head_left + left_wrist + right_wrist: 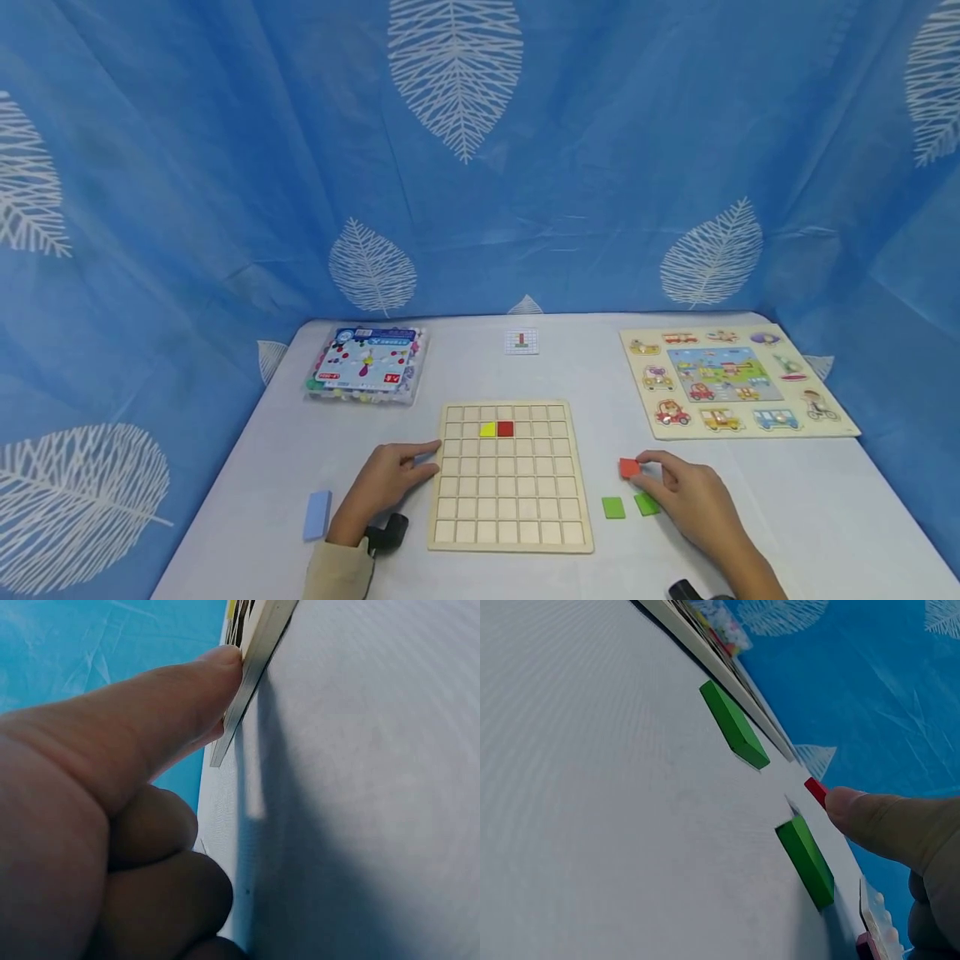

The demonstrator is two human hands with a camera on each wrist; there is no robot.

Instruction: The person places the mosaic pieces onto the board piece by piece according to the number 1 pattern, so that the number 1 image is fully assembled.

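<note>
The left hand (pixel 386 482) is at the left side of the wooden board (pixel 507 507), with its thumb and pointing finger held out nearly straight, touching the edge. The right hand (pixel 693 496) has a red square (pixel 628 468) pinched between its thumb and finger, to the right of the board. Two green squares (pixel 613 507) lie on the white bench (pixel 570 367) near the right hand, one close to its thumb. On the board, a yellow piece (pixel 488 429) and a dark red tile (pixel 506 428) sit side by side, second row from the top. A blue block (pixel 317 515) lies left of the left hand. Farther back are a plastic box (pixel 367 362), a small card (pixel 521 341) and a picture puzzle (pixel 735 379)
</note>
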